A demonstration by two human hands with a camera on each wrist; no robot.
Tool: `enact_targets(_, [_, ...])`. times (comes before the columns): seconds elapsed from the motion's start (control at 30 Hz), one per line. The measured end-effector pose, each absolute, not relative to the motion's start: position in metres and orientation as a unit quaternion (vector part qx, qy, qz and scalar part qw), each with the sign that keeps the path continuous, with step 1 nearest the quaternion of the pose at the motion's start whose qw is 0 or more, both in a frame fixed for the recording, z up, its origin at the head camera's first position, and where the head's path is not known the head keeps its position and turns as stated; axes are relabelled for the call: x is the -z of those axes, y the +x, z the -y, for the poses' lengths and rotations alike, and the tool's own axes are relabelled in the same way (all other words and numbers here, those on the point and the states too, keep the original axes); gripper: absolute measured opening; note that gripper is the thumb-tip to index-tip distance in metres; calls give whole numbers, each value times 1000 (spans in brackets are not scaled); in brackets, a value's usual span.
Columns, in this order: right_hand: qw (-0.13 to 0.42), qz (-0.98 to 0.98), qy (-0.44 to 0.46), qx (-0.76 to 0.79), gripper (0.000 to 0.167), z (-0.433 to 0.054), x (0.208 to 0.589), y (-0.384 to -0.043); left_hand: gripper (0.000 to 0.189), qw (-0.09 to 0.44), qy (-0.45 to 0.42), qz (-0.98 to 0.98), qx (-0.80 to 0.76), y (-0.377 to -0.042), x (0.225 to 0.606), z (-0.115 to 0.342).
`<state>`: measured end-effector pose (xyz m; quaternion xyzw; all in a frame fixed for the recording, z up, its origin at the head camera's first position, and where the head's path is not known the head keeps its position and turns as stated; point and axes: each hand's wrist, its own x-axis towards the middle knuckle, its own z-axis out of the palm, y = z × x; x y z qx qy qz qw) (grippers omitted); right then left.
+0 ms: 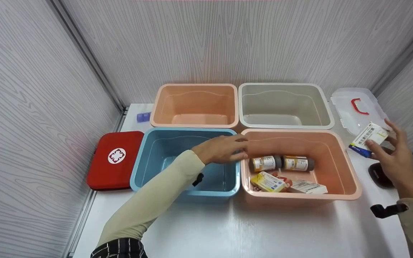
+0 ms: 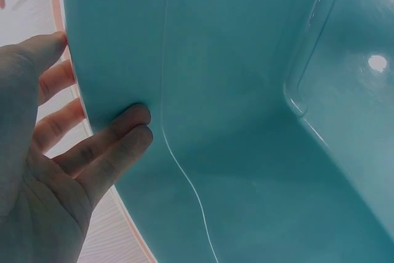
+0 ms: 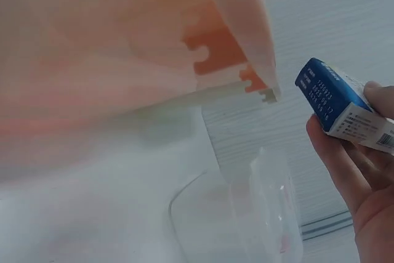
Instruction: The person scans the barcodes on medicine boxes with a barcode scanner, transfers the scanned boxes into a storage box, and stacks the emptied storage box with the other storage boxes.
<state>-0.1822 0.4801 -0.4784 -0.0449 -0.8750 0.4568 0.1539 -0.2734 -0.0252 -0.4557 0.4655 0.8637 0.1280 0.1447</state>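
My right hand (image 1: 400, 161) pinches a small white medicine box (image 1: 370, 138) with a blue end, out past the right side of the front pink bin (image 1: 342, 197). In the right wrist view, printed numbers show on the medicine box's blue end (image 3: 326, 92). Inside that bin lie two brown bottles (image 1: 265, 163), a yellow-and-white box (image 1: 270, 182), a white box (image 1: 308, 187) and a reddish item partly hidden between them. My left hand (image 1: 224, 148), fingers loosely extended, is at the shared edge of the blue bin (image 1: 206, 193) and the pink one. It holds nothing.
Behind stand another pink bin (image 1: 195, 125) and a grey-white bin (image 1: 285, 126). A red first-aid case (image 1: 106, 175) is at left, near small purple blocks (image 1: 143, 117). At right are a clear lid with red handle (image 1: 346, 105) and a dark object (image 1: 380, 175).
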Motion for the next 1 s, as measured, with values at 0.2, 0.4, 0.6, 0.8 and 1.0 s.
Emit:
enact_targets(0.2, [143,880,-83,-444,63,-489,501,-170,50,147,464,-863,-132,-274,455,25])
enact_targets(0.4, [146,786,-81,-595,52,-495,528,-161,42,132,473,-863,-116,-275,457,24])
enact_targets(0.6, [153,619,-107,-763,50,-496,546,-152,37,124,477,-863,-112,-275,458,25])
enact_targets(0.8, [148,573,-162,-790,52,-497,563,-146,43,135,470,-864,-121,-275,457,26])
enact_targets(1.0, [139,536,-199,-809,49,-499,572,-143,46,136,467,-865,-124,-275,458,25])
